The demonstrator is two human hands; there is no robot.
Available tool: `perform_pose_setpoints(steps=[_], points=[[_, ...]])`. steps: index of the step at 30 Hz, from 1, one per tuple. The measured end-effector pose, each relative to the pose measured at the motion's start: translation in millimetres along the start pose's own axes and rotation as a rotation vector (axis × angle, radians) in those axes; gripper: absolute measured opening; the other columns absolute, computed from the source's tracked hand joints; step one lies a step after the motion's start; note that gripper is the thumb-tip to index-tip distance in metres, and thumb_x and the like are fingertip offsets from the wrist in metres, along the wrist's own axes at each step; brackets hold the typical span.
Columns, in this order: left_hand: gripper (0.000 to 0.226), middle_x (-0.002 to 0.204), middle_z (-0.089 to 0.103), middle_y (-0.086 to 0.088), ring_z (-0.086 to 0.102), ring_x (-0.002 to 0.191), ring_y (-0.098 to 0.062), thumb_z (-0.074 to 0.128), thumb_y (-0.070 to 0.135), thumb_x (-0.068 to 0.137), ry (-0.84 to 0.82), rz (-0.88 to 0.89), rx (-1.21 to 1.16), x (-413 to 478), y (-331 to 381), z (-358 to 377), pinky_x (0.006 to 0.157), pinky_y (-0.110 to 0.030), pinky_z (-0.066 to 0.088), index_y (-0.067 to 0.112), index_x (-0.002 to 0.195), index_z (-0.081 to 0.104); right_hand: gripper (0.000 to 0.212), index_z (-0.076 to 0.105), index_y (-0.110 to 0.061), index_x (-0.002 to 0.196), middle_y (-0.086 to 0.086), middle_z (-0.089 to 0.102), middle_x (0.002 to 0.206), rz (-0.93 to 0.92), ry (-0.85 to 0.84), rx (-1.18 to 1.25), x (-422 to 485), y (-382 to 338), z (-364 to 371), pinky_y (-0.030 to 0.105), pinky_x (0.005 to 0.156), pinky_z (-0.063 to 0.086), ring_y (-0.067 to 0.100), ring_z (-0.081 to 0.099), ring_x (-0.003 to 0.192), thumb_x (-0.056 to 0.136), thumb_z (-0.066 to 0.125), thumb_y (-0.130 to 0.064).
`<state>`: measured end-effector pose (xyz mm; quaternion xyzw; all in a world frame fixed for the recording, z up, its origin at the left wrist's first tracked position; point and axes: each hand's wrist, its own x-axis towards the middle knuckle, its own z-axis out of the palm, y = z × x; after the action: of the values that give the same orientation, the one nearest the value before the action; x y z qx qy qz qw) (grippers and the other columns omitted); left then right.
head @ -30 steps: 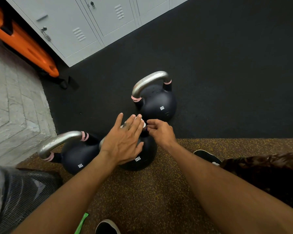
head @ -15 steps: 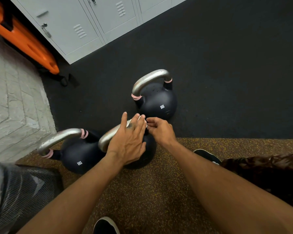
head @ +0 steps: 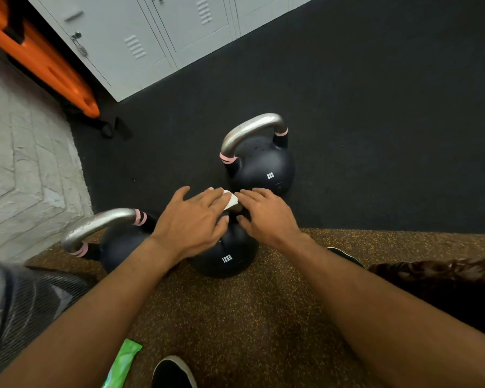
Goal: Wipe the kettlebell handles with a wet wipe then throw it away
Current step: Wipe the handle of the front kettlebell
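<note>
Hands meet over a round black 12KG kettlebell [head: 227, 259] standing on the brown, yellow-flecked rubber floor [head: 235, 317], with its handle hidden beneath them. The left hand [head: 191, 224] lies across the top of the weight, fingers stretched nearly straight, their tips covering one side of a small white wet wipe [head: 230, 202]. The right hand [head: 268, 217] comes in from the opposite side, fingers bent and tips touching the wipe's other edge; whether it pinches the wipe cannot be told from the head view. The wipe sits between the two hands, at the top of the 12KG kettlebell.

Just behind, on the black rubber mat [head: 375, 107], stands a black 8KG kettlebell [head: 263, 166] with a bare steel handle and pink bands at its base. A third black kettlebell [head: 115, 245], with the same steel handle and pink bands, stands just beside the 12KG one on its left. A green plastic packet [head: 121, 365] lies on the speckled floor near a black shoe [head: 171, 372] at the bottom edge. Grey metal lockers [head: 140, 37] and a long orange plastic board [head: 39, 57] stand at the upper left.
</note>
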<state>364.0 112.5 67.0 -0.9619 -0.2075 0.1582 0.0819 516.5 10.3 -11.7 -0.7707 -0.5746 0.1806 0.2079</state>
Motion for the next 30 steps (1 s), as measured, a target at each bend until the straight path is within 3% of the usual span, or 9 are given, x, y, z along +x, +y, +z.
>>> perform_pose_setpoints(steps=[4, 8, 11, 13, 15, 22, 27, 30], points=[[0.068, 0.153, 0.047, -0.006, 0.044, 0.141, -0.020, 0.020, 0.051, 0.095, 0.030, -0.040, -0.025, -12.1, -3.8, 5.5, 0.112, -0.054, 0.035, 0.017, 0.151, 0.039, 0.069, 0.006, -0.022, 0.158, 0.002, 0.015, 0.165, -0.052, -0.104, -0.206, -10.7, 3.6, 5.8, 0.052, 0.122, 0.010, 0.027, 0.003, 0.153, 0.101, 0.037, -0.045], [0.071, 0.156, 0.042, -0.004, 0.041, 0.143, -0.017, 0.016, 0.053, 0.093, 0.018, -0.003, -0.039, -0.5, -0.9, 5.9, 0.113, -0.051, 0.033, 0.019, 0.152, 0.036, 0.072, -0.006, -0.022, 0.157, 0.004, 0.008, 0.166, -0.009, -0.135, -0.158, -15.5, 1.3, 14.1, 0.054, 0.122, 0.006, 0.029, -0.001, 0.153, 0.102, 0.035, -0.041], [0.067, 0.146, 0.055, 0.000, 0.054, 0.131, -0.016, 0.014, 0.052, 0.092, 0.047, 0.016, -0.041, 20.4, 4.3, 5.2, 0.103, -0.046, 0.040, 0.023, 0.141, 0.049, 0.070, -0.006, -0.022, 0.157, 0.004, 0.007, 0.166, 0.024, -0.154, -0.128, -15.2, 1.2, 16.8, 0.053, 0.122, 0.006, 0.030, -0.001, 0.153, 0.103, 0.035, -0.039], [0.060, 0.125, 0.066, 0.005, 0.066, 0.103, -0.015, 0.012, 0.049, 0.092, 0.086, 0.042, -0.015, 31.9, 6.9, 4.1, 0.085, -0.039, 0.046, 0.025, 0.121, 0.059, 0.069, -0.001, -0.022, 0.158, 0.004, 0.008, 0.166, 0.064, -0.172, -0.098, -15.5, 2.6, 18.0, 0.053, 0.122, 0.007, 0.030, 0.001, 0.152, 0.103, 0.037, -0.040], [0.056, 0.112, 0.068, 0.006, 0.066, 0.085, -0.016, 0.009, 0.048, 0.090, 0.095, 0.061, -0.023, 35.9, 5.5, 1.4, 0.071, -0.035, 0.044, 0.026, 0.104, 0.059, 0.068, 0.006, -0.024, 0.158, 0.005, 0.012, 0.166, 0.110, -0.171, -0.052, -14.4, 3.7, 19.7, 0.052, 0.122, 0.012, 0.032, 0.007, 0.152, 0.102, 0.040, -0.042], [0.056, 0.115, 0.069, 0.008, 0.066, 0.088, -0.017, 0.010, 0.049, 0.085, 0.117, 0.104, -0.107, 30.4, -9.0, -0.6, 0.074, -0.040, 0.048, 0.030, 0.108, 0.058, 0.068, 0.001, -0.029, 0.157, 0.004, 0.015, 0.165, 0.152, -0.202, 0.030, -13.1, 6.6, 24.0, 0.052, 0.120, 0.015, 0.033, 0.012, 0.150, 0.102, 0.040, -0.039], [0.064, 0.095, 0.071, 0.002, 0.064, 0.089, -0.024, 0.006, 0.058, 0.080, 0.038, 0.030, -0.239, 49.6, -5.8, 2.2, 0.072, -0.039, 0.044, 0.034, 0.100, 0.062, 0.068, 0.002, -0.033, 0.157, 0.002, 0.015, 0.165, 0.202, -0.251, 0.148, -11.4, 5.7, 22.0, 0.052, 0.118, 0.018, 0.032, 0.013, 0.150, 0.101, 0.041, -0.031], [0.055, 0.090, 0.070, 0.002, 0.063, 0.084, -0.021, 0.014, 0.057, 0.087, 0.001, 0.035, -0.252, 54.4, -8.9, 4.1, 0.070, -0.038, 0.041, 0.035, 0.098, 0.064, 0.071, 0.002, -0.034, 0.157, 0.002, 0.016, 0.165, 0.220, -0.278, 0.191, -11.9, 7.2, 19.8, 0.053, 0.118, 0.020, 0.033, 0.013, 0.149, 0.100, 0.043, -0.025]])
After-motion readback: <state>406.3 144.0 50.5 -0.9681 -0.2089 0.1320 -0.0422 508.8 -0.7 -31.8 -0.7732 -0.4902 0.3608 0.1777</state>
